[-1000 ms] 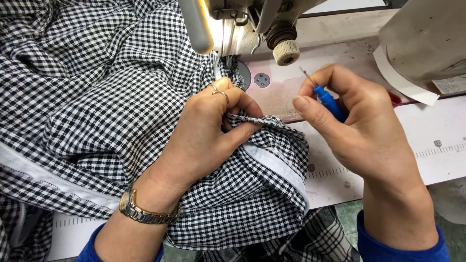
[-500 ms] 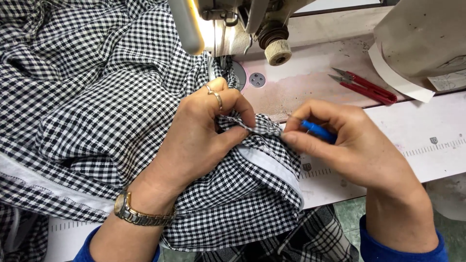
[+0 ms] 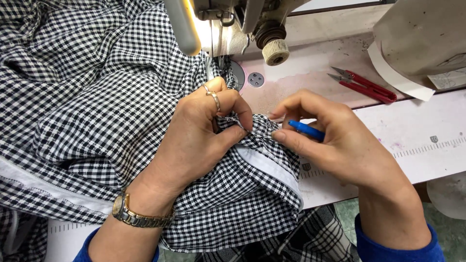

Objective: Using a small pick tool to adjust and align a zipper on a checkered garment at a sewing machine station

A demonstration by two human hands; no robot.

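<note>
Pinched, bunched black-and-white gingham fabric [image 3: 121, 97]

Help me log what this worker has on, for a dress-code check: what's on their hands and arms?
Left hand: thin ring on one finger, metal-band wristwatch. Right hand: no jewellery visible. Blue sleeve cuffs on both forearms.

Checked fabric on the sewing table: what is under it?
A white table with ruler marks shows beside the checked fabric; the left hand pinches it. The table beneath is covered.
</note>
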